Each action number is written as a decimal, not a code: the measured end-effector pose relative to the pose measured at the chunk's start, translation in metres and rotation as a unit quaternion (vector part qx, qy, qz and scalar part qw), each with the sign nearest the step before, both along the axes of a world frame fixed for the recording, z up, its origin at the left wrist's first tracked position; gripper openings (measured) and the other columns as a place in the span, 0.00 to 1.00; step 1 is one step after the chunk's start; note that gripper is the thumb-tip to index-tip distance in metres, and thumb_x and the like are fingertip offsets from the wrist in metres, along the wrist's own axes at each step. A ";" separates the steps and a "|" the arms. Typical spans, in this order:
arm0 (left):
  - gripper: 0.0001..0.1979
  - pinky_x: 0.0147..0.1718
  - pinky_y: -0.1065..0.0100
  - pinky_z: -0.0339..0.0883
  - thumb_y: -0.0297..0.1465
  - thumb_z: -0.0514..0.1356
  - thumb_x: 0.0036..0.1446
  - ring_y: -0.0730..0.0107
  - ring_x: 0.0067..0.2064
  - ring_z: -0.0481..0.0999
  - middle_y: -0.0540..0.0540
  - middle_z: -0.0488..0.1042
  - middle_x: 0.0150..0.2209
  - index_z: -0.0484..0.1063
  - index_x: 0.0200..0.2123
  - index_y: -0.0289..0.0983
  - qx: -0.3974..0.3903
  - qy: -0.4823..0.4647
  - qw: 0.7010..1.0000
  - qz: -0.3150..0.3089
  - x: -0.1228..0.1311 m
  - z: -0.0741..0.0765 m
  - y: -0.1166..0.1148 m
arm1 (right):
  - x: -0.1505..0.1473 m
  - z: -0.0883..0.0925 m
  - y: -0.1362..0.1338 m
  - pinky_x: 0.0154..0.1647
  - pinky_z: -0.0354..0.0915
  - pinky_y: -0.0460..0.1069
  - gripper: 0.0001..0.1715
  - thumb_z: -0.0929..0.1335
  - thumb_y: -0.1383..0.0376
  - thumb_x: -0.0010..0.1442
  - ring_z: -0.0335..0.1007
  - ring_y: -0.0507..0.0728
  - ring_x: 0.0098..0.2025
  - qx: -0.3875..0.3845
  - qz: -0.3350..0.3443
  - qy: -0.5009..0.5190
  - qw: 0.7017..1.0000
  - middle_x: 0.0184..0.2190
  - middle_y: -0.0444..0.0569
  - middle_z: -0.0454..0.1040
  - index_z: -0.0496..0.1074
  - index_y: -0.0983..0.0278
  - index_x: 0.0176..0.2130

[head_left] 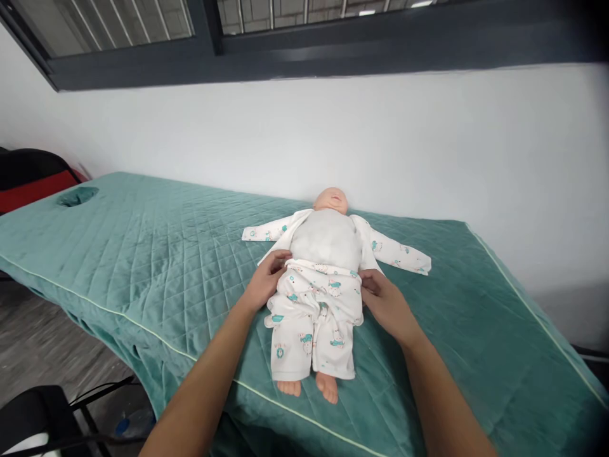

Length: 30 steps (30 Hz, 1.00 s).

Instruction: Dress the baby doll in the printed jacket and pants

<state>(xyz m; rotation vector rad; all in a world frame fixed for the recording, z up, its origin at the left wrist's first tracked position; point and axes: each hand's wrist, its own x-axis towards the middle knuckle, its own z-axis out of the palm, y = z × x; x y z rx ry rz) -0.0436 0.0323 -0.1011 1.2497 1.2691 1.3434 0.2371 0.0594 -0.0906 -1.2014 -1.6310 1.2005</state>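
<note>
A baby doll (332,200) lies on its back on the green quilted bed cover (190,247), head toward the wall and bare feet toward me. Its printed white jacket (399,252) is spread open with both sleeves out, baring the pale stuffed torso (326,238). Printed white pants (316,317) cover its legs up to the waist. My left hand (267,279) pinches the waistband at one side of the doll. At the opposite side, my right hand (386,303) has its fingers closed on the waistband edge. The fingertips of both hands are partly hidden by cloth.
The bed stands against a white wall (190,133) below a dark-framed window (304,57). A face hole (77,196) opens at the bed's far left end. Behind it is a red and black chair (35,181). Another black chair (38,416) stands at the lower left.
</note>
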 end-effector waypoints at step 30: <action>0.14 0.30 0.70 0.54 0.42 0.64 0.57 0.74 0.29 0.60 0.54 0.63 0.26 0.66 0.32 0.38 0.005 -0.083 0.996 -0.033 0.009 0.013 0.085 | -0.034 0.025 0.072 0.27 0.52 0.48 0.20 0.68 0.46 0.60 0.54 0.52 0.25 0.035 -0.051 -0.020 0.998 0.23 0.39 0.61 0.63 0.58 0.32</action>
